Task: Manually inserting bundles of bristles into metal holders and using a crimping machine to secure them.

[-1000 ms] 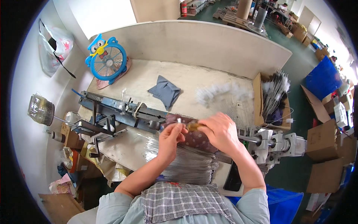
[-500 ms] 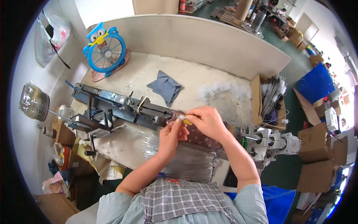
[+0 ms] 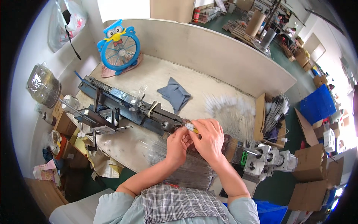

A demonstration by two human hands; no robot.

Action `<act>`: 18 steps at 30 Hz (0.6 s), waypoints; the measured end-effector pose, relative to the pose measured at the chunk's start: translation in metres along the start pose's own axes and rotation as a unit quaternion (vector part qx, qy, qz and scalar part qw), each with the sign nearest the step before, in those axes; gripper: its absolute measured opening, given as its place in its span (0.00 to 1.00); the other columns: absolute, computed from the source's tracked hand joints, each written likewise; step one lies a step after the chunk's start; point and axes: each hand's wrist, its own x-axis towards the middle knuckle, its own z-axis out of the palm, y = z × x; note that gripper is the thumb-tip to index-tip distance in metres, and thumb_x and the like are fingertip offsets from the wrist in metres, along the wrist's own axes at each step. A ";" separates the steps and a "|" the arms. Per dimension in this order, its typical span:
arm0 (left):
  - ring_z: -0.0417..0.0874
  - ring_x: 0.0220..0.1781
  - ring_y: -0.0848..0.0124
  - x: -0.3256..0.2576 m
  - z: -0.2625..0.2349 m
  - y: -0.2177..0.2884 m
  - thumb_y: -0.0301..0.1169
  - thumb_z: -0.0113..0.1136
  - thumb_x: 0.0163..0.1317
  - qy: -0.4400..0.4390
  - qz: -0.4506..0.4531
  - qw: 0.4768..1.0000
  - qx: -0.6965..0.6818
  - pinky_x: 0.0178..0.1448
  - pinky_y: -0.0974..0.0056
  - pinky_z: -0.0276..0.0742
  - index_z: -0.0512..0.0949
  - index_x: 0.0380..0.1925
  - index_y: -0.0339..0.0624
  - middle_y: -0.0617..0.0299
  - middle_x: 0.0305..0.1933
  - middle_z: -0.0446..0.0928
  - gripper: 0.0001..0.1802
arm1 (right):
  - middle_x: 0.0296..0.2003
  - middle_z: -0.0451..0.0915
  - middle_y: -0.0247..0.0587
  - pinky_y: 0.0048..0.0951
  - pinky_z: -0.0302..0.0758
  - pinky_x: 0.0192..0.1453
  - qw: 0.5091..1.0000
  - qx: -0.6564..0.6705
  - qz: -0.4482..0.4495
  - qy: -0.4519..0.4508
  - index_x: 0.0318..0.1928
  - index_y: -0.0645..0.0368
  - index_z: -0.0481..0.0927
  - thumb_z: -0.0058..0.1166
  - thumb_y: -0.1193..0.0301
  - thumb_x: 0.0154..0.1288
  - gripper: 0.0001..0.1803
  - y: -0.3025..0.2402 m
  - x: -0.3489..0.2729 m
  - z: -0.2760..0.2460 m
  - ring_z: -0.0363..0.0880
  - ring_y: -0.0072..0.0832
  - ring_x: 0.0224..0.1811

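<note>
Observer: Head view, right hand [image 3: 209, 139]?
Recorder: Thumb and fingers pinch a small yellow-and-white piece [image 3: 191, 127], near the right end of the dark metal fixture [image 3: 128, 107].
Observer: Left hand [image 3: 176, 146]?
Recorder: Fingers curled, just beside the piece; cannot tell whether they grip anything.
Observer: Surroundings?
Recorder: Thin grey wires [image 3: 192, 172] bundled bodyward of both hands; blue-grey cloth [image 3: 174, 95] lies beyond the fixture.
</note>
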 end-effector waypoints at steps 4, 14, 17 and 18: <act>0.80 0.40 0.74 0.002 -0.003 -0.008 0.31 0.51 0.65 -0.014 0.038 0.999 -0.012 0.46 0.68 0.74 0.74 0.37 0.42 0.63 0.38 0.78 0.06 | 0.36 0.79 0.30 0.34 0.70 0.46 0.999 0.012 -0.033 0.014 0.36 0.51 0.84 0.64 0.71 0.45 0.13 0.006 -0.002 -0.001 0.74 0.32 0.43; 0.81 0.41 0.72 0.002 0.004 -0.007 0.25 0.52 0.62 -0.008 0.058 0.998 0.011 0.46 0.67 0.77 0.73 0.39 0.38 0.61 0.40 0.78 0.06 | 0.36 0.79 0.30 0.34 0.70 0.45 0.999 0.033 -0.043 0.005 0.35 0.50 0.85 0.65 0.69 0.45 0.12 0.019 -0.007 -0.016 0.74 0.32 0.44; 0.81 0.41 0.72 0.004 -0.003 -0.006 0.25 0.52 0.62 -0.008 0.057 0.998 -0.002 0.46 0.67 0.76 0.73 0.39 0.38 0.61 0.39 0.78 0.06 | 0.37 0.79 0.31 0.35 0.70 0.46 0.998 0.035 -0.046 -0.007 0.36 0.50 0.85 0.64 0.69 0.46 0.12 0.014 -0.004 -0.009 0.74 0.33 0.45; 0.81 0.41 0.72 0.005 -0.005 -0.005 0.25 0.52 0.62 -0.005 0.052 0.998 -0.022 0.47 0.66 0.76 0.73 0.39 0.38 0.61 0.39 0.78 0.06 | 0.37 0.79 0.32 0.35 0.70 0.46 0.998 0.031 -0.047 -0.023 0.36 0.50 0.85 0.64 0.69 0.46 0.13 0.014 -0.002 -0.007 0.74 0.33 0.45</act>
